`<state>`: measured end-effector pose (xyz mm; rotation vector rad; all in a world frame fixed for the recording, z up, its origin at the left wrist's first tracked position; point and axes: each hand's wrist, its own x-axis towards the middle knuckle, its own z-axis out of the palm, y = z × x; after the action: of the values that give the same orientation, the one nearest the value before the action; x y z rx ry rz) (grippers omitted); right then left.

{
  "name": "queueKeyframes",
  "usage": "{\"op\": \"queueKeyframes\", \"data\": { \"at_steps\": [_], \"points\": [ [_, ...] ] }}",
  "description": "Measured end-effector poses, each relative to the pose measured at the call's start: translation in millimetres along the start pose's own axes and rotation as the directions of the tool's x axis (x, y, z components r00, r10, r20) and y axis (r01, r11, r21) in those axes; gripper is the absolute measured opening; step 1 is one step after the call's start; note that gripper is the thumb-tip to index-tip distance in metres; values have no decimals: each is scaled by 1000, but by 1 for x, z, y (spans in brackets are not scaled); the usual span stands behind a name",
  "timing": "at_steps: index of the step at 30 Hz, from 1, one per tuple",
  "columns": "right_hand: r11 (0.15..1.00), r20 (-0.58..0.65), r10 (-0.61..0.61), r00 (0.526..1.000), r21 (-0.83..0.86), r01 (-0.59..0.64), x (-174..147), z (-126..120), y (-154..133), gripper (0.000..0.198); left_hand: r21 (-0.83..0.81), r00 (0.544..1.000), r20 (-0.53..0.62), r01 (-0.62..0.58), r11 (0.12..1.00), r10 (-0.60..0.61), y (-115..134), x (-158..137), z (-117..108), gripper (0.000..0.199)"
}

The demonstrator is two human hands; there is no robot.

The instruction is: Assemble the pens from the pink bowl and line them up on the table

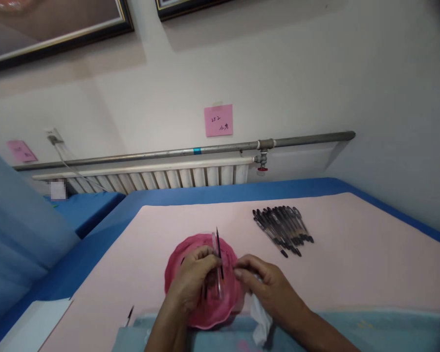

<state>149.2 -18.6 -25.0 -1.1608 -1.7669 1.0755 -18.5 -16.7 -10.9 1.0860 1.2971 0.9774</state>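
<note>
My left hand (192, 276) is closed over a pink scalloped dish (173, 261). Between its thumb and fingers are a clear pen barrel (219, 288) and a thin dark pen refill (218, 240), side by side and nearly upright in view. Just right of them, at the dish's right edge, my right hand (269, 286) has thumb and forefinger pinched together; anything tiny at those tips is too blurred to name. A crumpled white tissue (261, 320) hangs from under its curled fingers. Other dark pen parts lie in the dish, partly hidden by my left hand.
Several capped black pens (284, 226) lie in a slanted row on the pink table covering (352, 259). A loose dark-tipped refill (130, 315) is near the front edge. White paper (40, 325) lies at left. A radiator (183, 177) and pipe (139, 157) run along the wall.
</note>
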Motion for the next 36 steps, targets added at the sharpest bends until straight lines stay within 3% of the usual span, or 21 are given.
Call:
{"op": "queueKeyframes", "data": {
  "at_steps": [4, 10, 14, 17, 20, 27, 36],
  "points": [
    [979, 85, 39, 996, 195, -55, -8, 11, -4, 8, -120, 995, 84, -39, 992, 50, -7, 1, 14, 6],
    [930, 47, 160, 986, 329, -166, -5, 9, 6, 5, -66, 990, 117, -71, 995, 78, -5, -2, 10, 7],
    [836, -82, 246, 966, 522, -168, 1, -7, 3, 10, 167, 979, 75, -199, 965, 189, 0, -4, 7, 10],
    [694, -145, 310, 939, 710, -120, 3, -19, -6, 19, 407, 952, 64, -299, 863, 299, -1, -5, 10, 15],
    [588, -159, 324, 932, 806, -67, 1, -25, -12, 26, 525, 922, 128, -375, 764, 364, -3, -5, 13, 19],
    [650, -219, 265, 939, 760, -6, -4, -20, -14, 21, 539, 874, 236, -481, 691, 425, -7, -4, 16, 21],
    [623, -225, 273, 935, 782, 6, -2, -20, -10, 25, 525, 861, 249, -504, 686, 442, -9, -3, 16, 21]
  ]
}}
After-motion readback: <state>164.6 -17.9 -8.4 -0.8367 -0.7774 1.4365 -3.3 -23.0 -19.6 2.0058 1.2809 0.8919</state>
